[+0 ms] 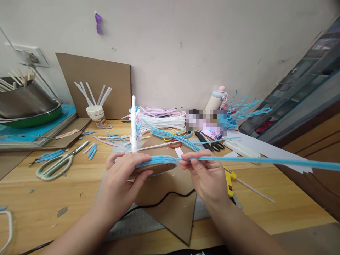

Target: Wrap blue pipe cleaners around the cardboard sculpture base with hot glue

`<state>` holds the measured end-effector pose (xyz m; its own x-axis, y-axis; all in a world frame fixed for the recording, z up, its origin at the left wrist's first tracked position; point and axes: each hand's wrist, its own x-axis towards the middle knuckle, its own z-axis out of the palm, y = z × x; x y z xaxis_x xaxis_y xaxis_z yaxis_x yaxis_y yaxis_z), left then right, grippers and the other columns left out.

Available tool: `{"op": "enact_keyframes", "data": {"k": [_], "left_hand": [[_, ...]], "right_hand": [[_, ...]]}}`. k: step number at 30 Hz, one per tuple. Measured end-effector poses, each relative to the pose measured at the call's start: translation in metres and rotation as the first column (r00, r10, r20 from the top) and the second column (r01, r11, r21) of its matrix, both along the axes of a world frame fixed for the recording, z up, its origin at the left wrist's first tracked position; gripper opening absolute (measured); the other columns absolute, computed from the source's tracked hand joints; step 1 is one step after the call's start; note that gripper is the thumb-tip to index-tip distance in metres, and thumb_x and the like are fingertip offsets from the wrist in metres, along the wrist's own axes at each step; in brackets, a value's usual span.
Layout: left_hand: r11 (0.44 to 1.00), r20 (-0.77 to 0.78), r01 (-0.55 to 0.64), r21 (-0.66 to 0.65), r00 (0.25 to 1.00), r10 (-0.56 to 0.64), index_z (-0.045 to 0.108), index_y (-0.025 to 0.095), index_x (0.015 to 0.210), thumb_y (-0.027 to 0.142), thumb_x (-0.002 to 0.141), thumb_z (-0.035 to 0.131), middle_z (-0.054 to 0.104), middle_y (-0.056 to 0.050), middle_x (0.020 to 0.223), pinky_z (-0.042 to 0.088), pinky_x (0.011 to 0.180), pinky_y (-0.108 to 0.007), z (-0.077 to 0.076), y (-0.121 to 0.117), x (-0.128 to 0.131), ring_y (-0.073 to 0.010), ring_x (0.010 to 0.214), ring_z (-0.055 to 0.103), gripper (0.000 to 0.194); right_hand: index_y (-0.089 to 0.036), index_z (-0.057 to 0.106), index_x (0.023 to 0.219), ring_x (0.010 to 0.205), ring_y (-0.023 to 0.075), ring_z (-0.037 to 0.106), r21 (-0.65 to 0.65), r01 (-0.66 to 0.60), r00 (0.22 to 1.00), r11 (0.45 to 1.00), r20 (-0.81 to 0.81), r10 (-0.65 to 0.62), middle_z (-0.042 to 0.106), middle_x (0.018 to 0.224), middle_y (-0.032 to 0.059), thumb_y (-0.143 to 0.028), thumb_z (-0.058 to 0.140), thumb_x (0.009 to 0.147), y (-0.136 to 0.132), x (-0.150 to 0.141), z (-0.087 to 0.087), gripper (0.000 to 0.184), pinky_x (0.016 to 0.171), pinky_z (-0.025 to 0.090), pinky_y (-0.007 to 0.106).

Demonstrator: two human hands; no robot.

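My left hand (127, 173) grips a round cardboard base (156, 168) edged in blue pipe cleaner, tilted so its underside shows. From the base rises a white wrapped post (134, 124), with small pink and blue pieces behind it. Between thumb and fingers, my right hand (207, 173) pinches a long blue pipe cleaner (265, 160) just right of the base. Its free length stretches out to the right edge of the view. Whether its left end is fixed to the base's rim, I cannot tell.
A yellow glue gun (230, 180) lies behind my right wrist, its black cord (159, 204) crossing the cardboard sheet (175, 216). Scissors (63, 163) lie open at left near paper cups (96, 115). Bundled white pipe cleaners (162, 121) and a bottle (215, 101) stand at the back.
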<state>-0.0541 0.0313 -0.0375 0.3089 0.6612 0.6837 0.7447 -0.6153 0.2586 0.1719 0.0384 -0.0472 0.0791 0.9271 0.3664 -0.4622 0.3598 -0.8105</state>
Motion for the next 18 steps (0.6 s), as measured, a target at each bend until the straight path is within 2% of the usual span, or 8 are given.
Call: {"op": "enact_keyframes", "data": {"k": [2,4,7,10,13,16,18], "left_hand": [[1.0,-0.001,0.002,-0.003,1.0,-0.002,0.054,0.031,0.113,0.022,0.091,0.062,0.073,0.003,0.102,0.038,0.095,-0.042,0.0,0.0,0.0,-0.0182,0.094,0.067,0.026],[1.0,0.002,0.008,-0.001,1.0,-0.008,0.054,0.03,0.113,0.021,0.09,0.062,0.073,0.003,0.102,0.037,0.095,-0.041,0.0,-0.001,0.0,-0.0179,0.094,0.068,0.026],[1.0,0.013,0.024,0.018,1.0,-0.024,0.056,0.029,0.112,0.02,0.089,0.064,0.073,0.003,0.102,0.037,0.095,-0.04,0.0,-0.002,0.002,-0.0176,0.093,0.068,0.026],[0.999,0.025,0.038,0.03,0.999,-0.039,0.057,0.028,0.111,0.02,0.089,0.064,0.073,0.003,0.101,0.036,0.095,-0.039,0.0,-0.002,0.004,-0.0175,0.093,0.069,0.024],[0.998,0.025,0.053,0.031,0.998,-0.054,0.058,0.027,0.111,0.019,0.088,0.065,0.073,0.003,0.101,0.036,0.094,-0.039,0.001,-0.003,0.006,-0.0175,0.093,0.069,0.025],[0.997,0.018,0.065,0.029,0.998,-0.066,0.058,0.027,0.112,0.018,0.088,0.066,0.072,0.002,0.102,0.035,0.095,-0.039,0.001,-0.003,0.006,-0.0174,0.093,0.068,0.026],[0.997,0.019,0.069,0.026,0.997,-0.069,0.058,0.027,0.112,0.018,0.088,0.066,0.072,0.002,0.102,0.035,0.095,-0.04,0.0,-0.003,0.005,-0.0173,0.094,0.068,0.026]], "right_hand": [[-0.028,0.074,0.082,0.067,0.0069,0.073,-0.068,-0.051,0.993,0.996,-0.114,0.043,0.079,0.087,-0.005,-0.025,0.079,0.08,0.003,0.003,-0.002,0.006,0.063,0.061,0.015],[-0.029,0.074,0.08,0.064,0.0043,0.072,-0.081,-0.115,0.98,0.99,-0.173,0.099,0.078,0.086,-0.0069,-0.026,0.082,0.077,0.006,0.005,-0.004,0.009,0.061,0.059,0.012],[-0.029,0.074,0.084,0.064,0.0073,0.072,0.047,-0.093,0.992,0.995,-0.081,0.096,0.075,0.083,-0.006,-0.023,0.076,0.083,0.003,0.004,-0.007,0.006,0.059,0.062,0.018],[-0.029,0.073,0.093,0.071,0.0133,0.073,0.271,0.011,0.989,0.963,0.136,-0.049,0.074,0.089,-0.0013,-0.017,0.067,0.089,-0.006,0.001,-0.014,0.014,0.061,0.063,0.027],[-0.028,0.073,0.102,0.081,0.0171,0.073,0.447,0.065,0.924,0.892,0.311,-0.223,0.074,0.097,0.0024,-0.004,0.063,0.087,-0.014,0.001,-0.02,0.029,0.067,0.064,0.032],[-0.026,0.071,0.107,0.089,0.0178,0.073,0.549,0.085,0.843,0.832,0.406,-0.354,0.074,0.103,0.0035,0.007,0.063,0.08,-0.018,0.004,-0.021,0.043,0.075,0.063,0.032],[-0.024,0.07,0.108,0.091,0.017,0.073,0.586,0.089,0.799,0.805,0.441,-0.409,0.074,0.104,0.0037,0.009,0.063,0.078,-0.019,0.005,-0.02,0.045,0.079,0.062,0.031]]}}
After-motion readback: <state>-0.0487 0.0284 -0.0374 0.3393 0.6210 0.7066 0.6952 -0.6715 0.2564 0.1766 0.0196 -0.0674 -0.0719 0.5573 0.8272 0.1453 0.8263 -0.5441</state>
